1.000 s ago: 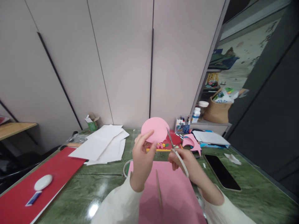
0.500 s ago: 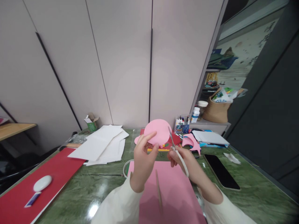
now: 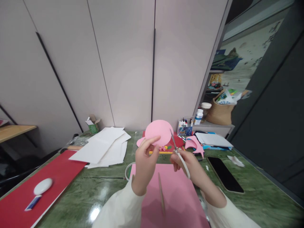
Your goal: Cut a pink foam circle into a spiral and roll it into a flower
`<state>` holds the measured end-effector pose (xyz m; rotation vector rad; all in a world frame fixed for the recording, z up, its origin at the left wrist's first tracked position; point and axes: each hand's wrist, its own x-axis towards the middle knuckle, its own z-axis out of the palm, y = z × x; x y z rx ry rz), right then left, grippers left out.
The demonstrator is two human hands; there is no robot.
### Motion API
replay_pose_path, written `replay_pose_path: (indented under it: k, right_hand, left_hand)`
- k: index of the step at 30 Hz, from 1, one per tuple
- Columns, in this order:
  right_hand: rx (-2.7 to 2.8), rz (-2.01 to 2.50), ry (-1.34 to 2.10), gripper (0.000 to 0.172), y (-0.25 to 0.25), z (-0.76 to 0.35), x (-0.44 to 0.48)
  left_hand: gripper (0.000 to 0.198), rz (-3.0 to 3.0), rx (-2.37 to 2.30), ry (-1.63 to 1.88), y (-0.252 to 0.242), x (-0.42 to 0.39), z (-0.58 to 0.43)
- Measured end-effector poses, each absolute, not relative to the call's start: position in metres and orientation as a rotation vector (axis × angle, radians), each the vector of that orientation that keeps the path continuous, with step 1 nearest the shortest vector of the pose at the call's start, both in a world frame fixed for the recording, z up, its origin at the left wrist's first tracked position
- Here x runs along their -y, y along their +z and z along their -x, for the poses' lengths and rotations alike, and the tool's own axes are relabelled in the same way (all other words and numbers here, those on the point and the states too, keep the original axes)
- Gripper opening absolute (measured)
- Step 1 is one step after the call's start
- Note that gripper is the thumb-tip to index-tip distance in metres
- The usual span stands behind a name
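Observation:
My left hand (image 3: pixel 147 164) pinches the lower edge of a round pink paper disc (image 3: pixel 158 131), holding it up above the table. In my right hand (image 3: pixel 186 161) is a pair of white-handled scissors (image 3: pixel 182 164), the blades pointing up at the disc's right edge. Whether the blades touch the paper I cannot tell. Below both hands lies a large pink sheet (image 3: pixel 175 196) with a thin light brown stick (image 3: pixel 161 194) on it. Behind the disc are a red sheet (image 3: pixel 177 141) with small pink and yellow pieces, and another rounded pink piece (image 3: pixel 140 142).
White papers (image 3: pixel 102 147) lie at the left behind a red board (image 3: pixel 54 183) bearing a white oval object (image 3: pixel 43 186). Curved pink scraps (image 3: pixel 194 144), a pen holder (image 3: pixel 184 128) and a black phone (image 3: pixel 225 174) are at the right. Cabinet doors (image 3: pixel 123 63) rise behind the table.
The disc and my left hand have shifted slightly left and up. The scissors have moved a little left with my right hand, and more of the small pieces behind now shows.

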<state>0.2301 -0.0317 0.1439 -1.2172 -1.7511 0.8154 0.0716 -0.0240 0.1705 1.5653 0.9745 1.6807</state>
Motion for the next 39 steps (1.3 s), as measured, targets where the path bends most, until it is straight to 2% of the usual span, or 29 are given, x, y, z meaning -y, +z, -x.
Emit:
replay_pose_path:
  k: [16, 21, 27, 39]
  right_hand:
    - [1.728, 1.219, 0.858, 0.035, 0.1432, -0.2247, 0.0332]
    - [1.758, 1.231, 0.785, 0.037, 0.1461, -0.2251, 0.0345]
    - [1.755, 1.215, 0.748, 0.032, 0.1493, -0.2244, 0.0357]
    - [1.728, 1.202, 0.816, 0.034, 0.1417, -0.2253, 0.0323]
  left_hand:
    - [0.026, -1.45, -0.969, 1.732, 0.1664, 0.0239, -0.0763]
    - [0.026, -1.535, -0.98, 1.706, 0.1664, 0.0247, -0.0752]
    - [0.026, -1.617, -0.97, 1.657, 0.1665, 0.0243, -0.0745]
    - [0.025, -1.618, -0.982, 1.654, 0.1663, 0.0265, -0.0741]
